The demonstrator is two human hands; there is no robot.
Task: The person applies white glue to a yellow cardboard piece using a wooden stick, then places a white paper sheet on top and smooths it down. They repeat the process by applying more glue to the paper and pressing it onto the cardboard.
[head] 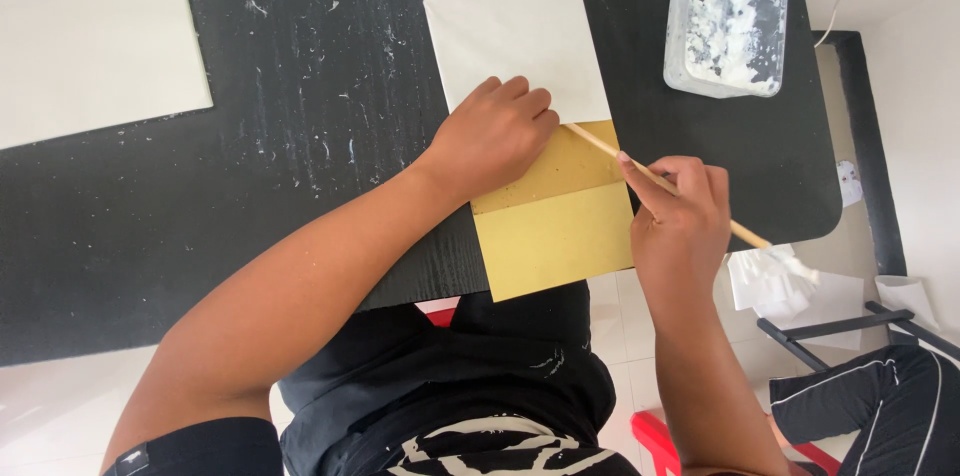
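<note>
A folded paper piece lies on the black table (250,186): its far part is white (515,26) with clipped corners, its near part is gold (560,236) and overhangs the table's near edge. My left hand (495,136) is closed into a loose fist and presses down on the paper where white meets gold. My right hand (680,216) grips a thin wooden brush stick (600,144). One end of the stick lies on the gold part beside my left hand. The other end, with a white tip (800,268), points off the table to the right.
A clear plastic tub (728,16) smeared with white paste stands at the table's far right. A large white sheet (90,31) lies at the far left. White specks dot the tabletop. Crumpled white papers (775,281) and another person's dark-clad leg (870,396) are on the floor, right.
</note>
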